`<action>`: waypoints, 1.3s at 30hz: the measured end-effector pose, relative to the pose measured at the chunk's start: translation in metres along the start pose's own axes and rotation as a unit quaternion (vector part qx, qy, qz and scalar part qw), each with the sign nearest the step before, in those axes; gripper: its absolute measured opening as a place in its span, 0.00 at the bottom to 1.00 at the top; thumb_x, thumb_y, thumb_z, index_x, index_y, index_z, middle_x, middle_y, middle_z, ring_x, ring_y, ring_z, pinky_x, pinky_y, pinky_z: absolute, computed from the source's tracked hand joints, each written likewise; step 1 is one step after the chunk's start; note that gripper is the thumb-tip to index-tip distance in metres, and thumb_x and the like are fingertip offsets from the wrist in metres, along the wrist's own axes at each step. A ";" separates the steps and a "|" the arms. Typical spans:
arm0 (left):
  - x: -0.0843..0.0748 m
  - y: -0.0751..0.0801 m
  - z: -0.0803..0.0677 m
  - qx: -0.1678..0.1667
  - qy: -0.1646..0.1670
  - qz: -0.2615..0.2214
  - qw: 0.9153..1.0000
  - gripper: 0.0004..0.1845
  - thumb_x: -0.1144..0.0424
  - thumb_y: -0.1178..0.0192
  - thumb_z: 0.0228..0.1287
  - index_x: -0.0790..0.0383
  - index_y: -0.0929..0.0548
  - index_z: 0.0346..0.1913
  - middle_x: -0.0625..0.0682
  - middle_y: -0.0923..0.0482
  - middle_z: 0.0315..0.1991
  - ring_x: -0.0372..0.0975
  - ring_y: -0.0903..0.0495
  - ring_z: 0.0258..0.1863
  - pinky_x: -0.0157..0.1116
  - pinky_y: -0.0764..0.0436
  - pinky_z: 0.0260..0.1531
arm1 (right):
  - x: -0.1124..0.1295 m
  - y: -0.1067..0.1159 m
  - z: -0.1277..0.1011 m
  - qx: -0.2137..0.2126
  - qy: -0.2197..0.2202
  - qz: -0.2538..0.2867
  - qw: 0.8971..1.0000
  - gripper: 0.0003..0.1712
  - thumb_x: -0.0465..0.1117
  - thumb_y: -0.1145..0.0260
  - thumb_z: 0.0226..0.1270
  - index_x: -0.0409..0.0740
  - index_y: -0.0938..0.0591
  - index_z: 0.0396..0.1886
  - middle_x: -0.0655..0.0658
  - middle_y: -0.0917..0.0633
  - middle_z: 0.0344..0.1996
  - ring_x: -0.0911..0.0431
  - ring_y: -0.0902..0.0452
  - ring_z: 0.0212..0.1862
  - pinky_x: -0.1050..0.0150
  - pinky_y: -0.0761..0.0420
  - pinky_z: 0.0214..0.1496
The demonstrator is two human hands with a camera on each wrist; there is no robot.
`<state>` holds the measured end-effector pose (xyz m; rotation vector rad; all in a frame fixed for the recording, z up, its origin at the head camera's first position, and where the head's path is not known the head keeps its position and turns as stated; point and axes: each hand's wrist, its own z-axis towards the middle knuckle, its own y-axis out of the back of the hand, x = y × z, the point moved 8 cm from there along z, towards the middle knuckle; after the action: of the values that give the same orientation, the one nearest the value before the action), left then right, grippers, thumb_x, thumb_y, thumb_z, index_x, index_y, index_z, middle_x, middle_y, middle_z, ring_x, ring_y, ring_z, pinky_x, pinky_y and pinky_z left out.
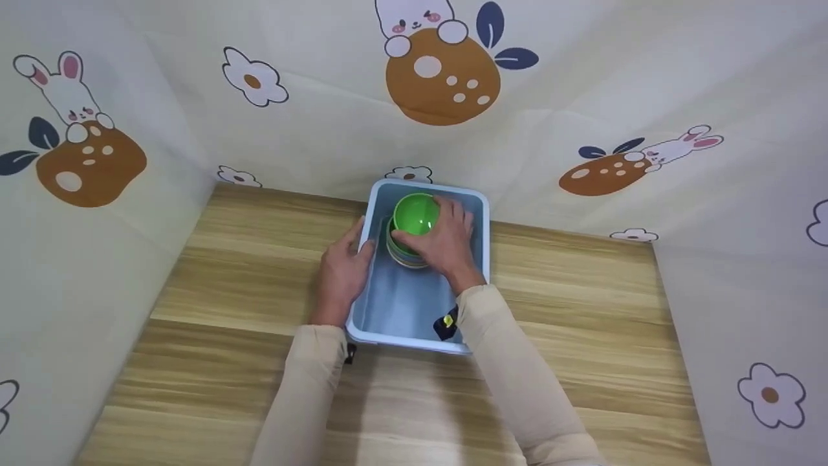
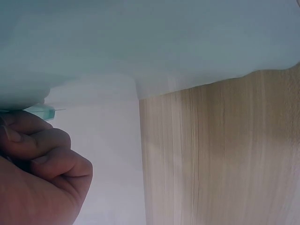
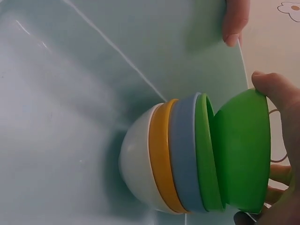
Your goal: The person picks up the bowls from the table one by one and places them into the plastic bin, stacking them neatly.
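Observation:
My right hand (image 1: 449, 243) holds a bright green bowl (image 3: 243, 154) by its rim, thumb on one side and fingers on the other. Directly beneath it, tilted against it and partly overlapped, stands a nested stack topped by another green bowl (image 3: 207, 154). Below that come a blue bowl (image 3: 184, 154), an orange bowl (image 3: 160, 159) and a white bowl (image 3: 137, 161) at the bottom. The stack sits inside a light blue plastic tub (image 1: 414, 341), toward its far end. My left hand (image 1: 343, 272) grips the tub's left rim, with the thumb over the inner edge.
The tub rests on a wood-grain surface (image 1: 239, 259), its far end close to a cream cloth backdrop (image 1: 323, 116) printed with rabbits, fruit and flowers. Cloth walls also rise at left and right. The tub's near half shows bare floor.

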<state>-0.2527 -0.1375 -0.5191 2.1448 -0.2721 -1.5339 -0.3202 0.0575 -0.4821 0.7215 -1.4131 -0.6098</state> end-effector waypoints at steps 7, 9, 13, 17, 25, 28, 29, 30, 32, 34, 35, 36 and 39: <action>-0.001 0.000 0.000 0.002 0.000 -0.006 1.000 0.29 0.46 0.46 0.76 0.32 0.35 0.76 0.49 0.29 0.74 0.43 0.18 0.47 0.40 0.20 0.39 | -0.002 -0.002 0.000 0.007 -0.002 -0.001 1.000 0.62 0.71 0.25 0.48 0.44 0.36 0.76 0.41 0.29 0.67 0.47 0.39 0.66 0.48 0.37 0.69; 0.000 0.000 0.000 0.003 -0.001 -0.010 1.000 0.28 0.46 0.47 0.76 0.32 0.35 0.76 0.48 0.30 0.75 0.43 0.18 0.47 0.40 0.20 0.39 | -0.002 -0.002 0.000 0.008 -0.003 0.001 1.000 0.62 0.71 0.24 0.48 0.44 0.36 0.76 0.41 0.29 0.67 0.46 0.39 0.65 0.47 0.36 0.69; 0.001 0.000 0.000 0.002 -0.006 -0.011 1.000 0.28 0.46 0.47 0.76 0.32 0.35 0.76 0.48 0.30 0.75 0.42 0.17 0.48 0.39 0.20 0.40 | -0.002 -0.003 -0.001 0.012 -0.004 -0.005 1.000 0.62 0.71 0.24 0.47 0.45 0.36 0.75 0.41 0.29 0.68 0.46 0.39 0.65 0.45 0.35 0.68; 0.002 0.002 0.000 -0.002 -0.004 -0.003 1.000 0.28 0.45 0.47 0.75 0.30 0.35 0.76 0.49 0.27 0.73 0.42 0.17 0.46 0.40 0.19 0.39 | -0.001 -0.006 -0.001 0.015 -0.004 -0.012 1.000 0.61 0.70 0.23 0.46 0.46 0.35 0.75 0.43 0.29 0.69 0.46 0.38 0.64 0.44 0.34 0.67; 0.001 0.000 0.000 0.010 0.000 -0.019 1.000 0.29 0.45 0.47 0.76 0.31 0.36 0.77 0.46 0.34 0.77 0.42 0.20 0.57 0.46 0.19 0.54 | 0.000 -0.010 -0.003 0.026 -0.008 -0.030 0.999 0.62 0.72 0.23 0.46 0.47 0.36 0.76 0.43 0.30 0.71 0.47 0.38 0.68 0.41 0.37 0.70; 0.001 0.000 0.001 0.012 0.001 -0.022 1.000 0.29 0.45 0.47 0.76 0.31 0.35 0.76 0.46 0.34 0.77 0.42 0.20 0.58 0.46 0.19 0.55 | 0.000 -0.011 -0.003 0.030 -0.012 -0.033 0.999 0.62 0.71 0.23 0.47 0.47 0.36 0.76 0.43 0.31 0.72 0.47 0.38 0.69 0.40 0.38 0.71; 0.001 0.000 0.001 0.013 0.001 -0.023 1.000 0.28 0.46 0.47 0.76 0.31 0.35 0.76 0.46 0.34 0.77 0.42 0.20 0.58 0.46 0.19 0.55 | 0.000 -0.011 -0.003 0.030 -0.014 -0.035 0.999 0.62 0.71 0.23 0.47 0.47 0.36 0.76 0.43 0.31 0.72 0.47 0.38 0.69 0.40 0.38 0.71; 0.000 0.000 0.001 0.012 -0.001 -0.026 1.000 0.28 0.46 0.47 0.76 0.31 0.35 0.76 0.46 0.34 0.77 0.42 0.19 0.58 0.45 0.19 0.54 | 0.000 -0.012 -0.003 0.031 -0.015 -0.038 0.999 0.62 0.71 0.23 0.47 0.47 0.36 0.76 0.43 0.31 0.72 0.46 0.37 0.69 0.40 0.38 0.72; 0.000 0.000 0.001 0.015 -0.002 -0.029 0.999 0.29 0.47 0.47 0.76 0.32 0.36 0.77 0.45 0.34 0.77 0.42 0.19 0.58 0.45 0.18 0.54 | 0.001 -0.014 -0.003 0.034 -0.016 -0.047 0.998 0.61 0.71 0.23 0.48 0.46 0.35 0.75 0.42 0.30 0.72 0.46 0.37 0.69 0.41 0.37 0.72; 0.000 0.001 0.001 0.017 0.001 -0.029 0.999 0.29 0.47 0.47 0.76 0.31 0.36 0.77 0.45 0.35 0.78 0.42 0.19 0.59 0.45 0.18 0.54 | 0.001 -0.016 -0.003 0.035 -0.015 -0.060 0.997 0.61 0.71 0.23 0.48 0.45 0.35 0.75 0.41 0.30 0.71 0.45 0.36 0.68 0.42 0.36 0.72; 0.000 0.001 0.001 0.018 0.003 -0.028 0.999 0.29 0.47 0.47 0.76 0.30 0.37 0.77 0.45 0.35 0.78 0.42 0.19 0.59 0.45 0.18 0.54 | 0.001 -0.017 -0.003 0.036 -0.014 -0.066 0.997 0.61 0.71 0.24 0.49 0.44 0.35 0.75 0.41 0.30 0.71 0.45 0.36 0.68 0.42 0.36 0.72; 0.000 0.000 0.001 0.019 0.005 -0.027 0.999 0.29 0.47 0.47 0.77 0.30 0.37 0.77 0.45 0.36 0.78 0.42 0.19 0.59 0.45 0.17 0.53 | 0.000 -0.018 -0.003 0.037 -0.013 -0.072 0.997 0.61 0.71 0.24 0.49 0.44 0.36 0.75 0.41 0.30 0.71 0.45 0.36 0.68 0.43 0.36 0.72; 0.002 -0.001 0.000 0.020 0.010 -0.024 0.999 0.28 0.46 0.48 0.77 0.27 0.38 0.76 0.44 0.36 0.78 0.42 0.18 0.60 0.45 0.17 0.53 | -0.001 -0.020 -0.004 0.041 -0.014 -0.081 0.996 0.61 0.71 0.24 0.49 0.44 0.36 0.75 0.41 0.30 0.71 0.45 0.35 0.68 0.44 0.35 0.72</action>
<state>-0.2521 -0.1374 -0.5210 2.2122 -0.2482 -1.5453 -0.3155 0.0455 -0.4982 0.9021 -1.4203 -0.6925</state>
